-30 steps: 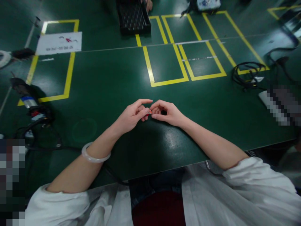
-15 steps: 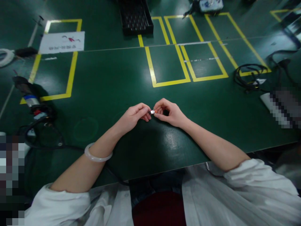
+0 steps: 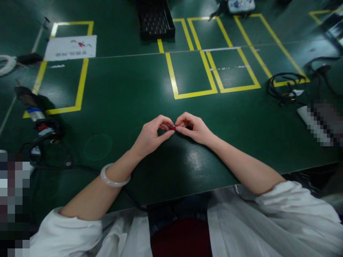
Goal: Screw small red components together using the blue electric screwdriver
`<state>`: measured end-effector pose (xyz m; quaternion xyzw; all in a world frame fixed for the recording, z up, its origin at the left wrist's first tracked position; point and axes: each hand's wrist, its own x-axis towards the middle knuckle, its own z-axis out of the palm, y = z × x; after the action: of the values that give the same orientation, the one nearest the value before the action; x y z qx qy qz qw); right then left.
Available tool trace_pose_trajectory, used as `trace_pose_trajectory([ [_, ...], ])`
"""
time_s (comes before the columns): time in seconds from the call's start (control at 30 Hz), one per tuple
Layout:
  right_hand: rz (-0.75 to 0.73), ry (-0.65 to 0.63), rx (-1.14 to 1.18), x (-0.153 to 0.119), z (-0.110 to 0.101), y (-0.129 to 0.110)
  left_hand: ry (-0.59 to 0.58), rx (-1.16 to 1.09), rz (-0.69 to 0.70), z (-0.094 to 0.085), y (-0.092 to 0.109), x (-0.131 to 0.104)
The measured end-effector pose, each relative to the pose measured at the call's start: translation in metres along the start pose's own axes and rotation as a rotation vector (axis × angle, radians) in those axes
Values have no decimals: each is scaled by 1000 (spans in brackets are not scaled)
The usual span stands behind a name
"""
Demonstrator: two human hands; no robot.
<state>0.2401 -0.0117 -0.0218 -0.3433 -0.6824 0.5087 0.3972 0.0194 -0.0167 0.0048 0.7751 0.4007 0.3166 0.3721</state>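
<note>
Between my two hands, over the middle of the green table (image 3: 120, 89), is a tiny part (image 3: 174, 127) showing red and dark bits. My left hand (image 3: 155, 135) pinches it from the left, thumb below and fingers curled above. From the right, my right hand (image 3: 194, 127) grips the same part between thumb and forefinger. The fingertips of both hands nearly touch and hide most of the part, so its shape is too small to tell. A pale bangle (image 3: 115, 184) circles my left wrist.
A black tray (image 3: 157, 34) stands at the back. A white label sheet (image 3: 70, 48) lies back left, and a tool with a cable (image 3: 36, 112) is at the left. At the right are a coiled black cable (image 3: 286, 87) and a pixelated object. Yellow tape marks the table.
My left hand has shifted its grip, its thumb now lower and straighter. The part shows red where a silvery face showed before. My right hand has hardly moved.
</note>
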Motion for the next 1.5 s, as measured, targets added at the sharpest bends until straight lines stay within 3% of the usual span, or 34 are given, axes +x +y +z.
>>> trace_pose_trajectory([
  [0.17, -56, 28, -61, 1, 0, -2, -5, -28, -51, 1, -3, 0],
  [0.53, -108, 10, -188, 0, -2, -3, 53, 75, 98, 0, 1, -1],
  [1.07, -171, 4, -275, 0, -3, -5, 12, 183, 93, 0, 3, 0],
  [1.5, -103, 3, -281, 1, -4, -5, 14, 163, 75, 1, -1, -1],
])
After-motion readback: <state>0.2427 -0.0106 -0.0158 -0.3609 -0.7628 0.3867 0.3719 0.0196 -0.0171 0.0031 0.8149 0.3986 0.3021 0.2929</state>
